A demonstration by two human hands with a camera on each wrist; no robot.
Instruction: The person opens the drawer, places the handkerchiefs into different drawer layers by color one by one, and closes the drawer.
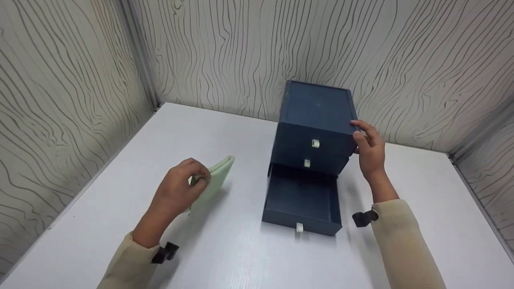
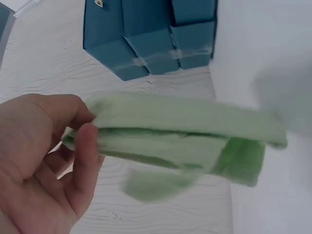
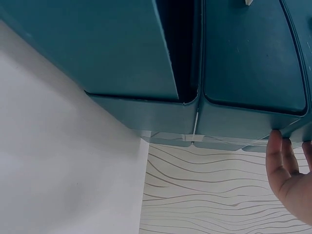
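My left hand [image 1: 174,190] pinches a folded light green cloth [image 1: 217,180] at one end, between thumb and fingers, above the white table. In the left wrist view the cloth [image 2: 185,114] stretches away from the fingertips in loose folds, and a lower flap dangles. A dark blue drawer unit [image 1: 317,107] stands to the right, its bottom drawer [image 1: 281,222] pulled out with no contents visible. At the unit's upper right front corner, my right hand [image 1: 371,154] touches the edge and side with its fingertips. The right wrist view shows those fingers [image 3: 275,163] fairly straight.
The upper drawers are closed, each with a small pale pull tab [image 1: 315,143]. Behind the unit rises a wall [image 1: 225,52] with a wood-grain line pattern. More patterned panels flank the white table [image 1: 136,160] at left and right.
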